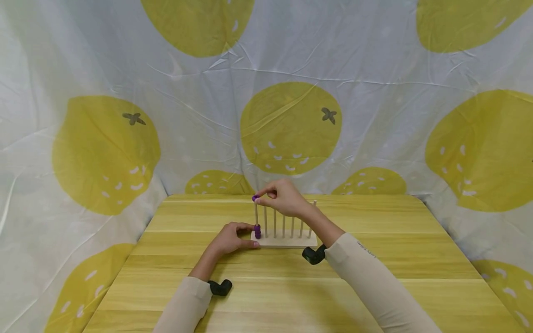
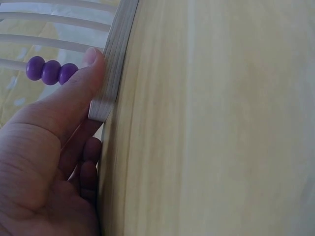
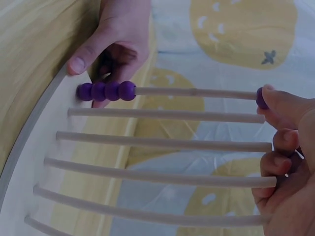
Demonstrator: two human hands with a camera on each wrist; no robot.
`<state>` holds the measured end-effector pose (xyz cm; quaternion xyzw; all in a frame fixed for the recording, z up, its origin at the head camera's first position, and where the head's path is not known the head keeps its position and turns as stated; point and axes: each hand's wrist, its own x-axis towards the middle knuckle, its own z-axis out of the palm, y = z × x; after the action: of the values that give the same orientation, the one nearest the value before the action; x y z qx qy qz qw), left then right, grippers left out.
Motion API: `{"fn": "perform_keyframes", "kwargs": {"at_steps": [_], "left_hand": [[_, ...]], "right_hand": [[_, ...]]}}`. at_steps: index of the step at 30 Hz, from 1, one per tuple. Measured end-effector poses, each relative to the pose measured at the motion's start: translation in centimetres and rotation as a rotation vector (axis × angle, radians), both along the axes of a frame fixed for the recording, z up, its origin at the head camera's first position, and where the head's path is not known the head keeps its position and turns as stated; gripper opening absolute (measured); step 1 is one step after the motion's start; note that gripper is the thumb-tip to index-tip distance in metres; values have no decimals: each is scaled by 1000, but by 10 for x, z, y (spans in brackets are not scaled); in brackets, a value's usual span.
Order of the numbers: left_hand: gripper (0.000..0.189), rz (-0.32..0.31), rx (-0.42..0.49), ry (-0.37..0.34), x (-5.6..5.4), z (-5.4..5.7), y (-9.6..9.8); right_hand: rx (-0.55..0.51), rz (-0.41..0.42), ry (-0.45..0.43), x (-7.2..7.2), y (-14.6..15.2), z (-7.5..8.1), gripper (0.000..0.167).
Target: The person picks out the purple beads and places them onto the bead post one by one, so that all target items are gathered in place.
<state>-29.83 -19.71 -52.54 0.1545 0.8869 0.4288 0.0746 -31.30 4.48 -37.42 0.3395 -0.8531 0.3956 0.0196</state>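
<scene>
A wooden peg stand (image 1: 287, 242) with several upright rods is on the table. My left hand (image 1: 228, 239) grips its left end, thumb along the front edge and the other fingers behind. Several purple beads (image 3: 112, 91) are stacked at the foot of the leftmost rod (image 3: 197, 93). At the top of that same rod, my right hand (image 1: 285, 198) pinches another purple bead (image 3: 261, 99) between thumb and index finger. The right hand's remaining fingers (image 3: 283, 142) curl toward the palm, with something dark partly hidden among them. The other rods (image 3: 167, 143) carry no beads.
The wood-grain table (image 1: 266, 296) extends around the stand. Behind it and at both sides hangs a pale cloth (image 1: 374, 129) printed with yellow lemons. Dark camera mounts (image 1: 313, 255) stick out from both wrists, the right one close to the stand's front right corner.
</scene>
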Motion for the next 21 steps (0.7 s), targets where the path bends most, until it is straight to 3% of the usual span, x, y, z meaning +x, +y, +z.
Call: {"fn": "perform_keyframes", "kwargs": {"at_steps": [21], "left_hand": [[57,13,-7,-1,3,3,1]], "right_hand": [[1,23,-41,-1,5,-2,27]]}}
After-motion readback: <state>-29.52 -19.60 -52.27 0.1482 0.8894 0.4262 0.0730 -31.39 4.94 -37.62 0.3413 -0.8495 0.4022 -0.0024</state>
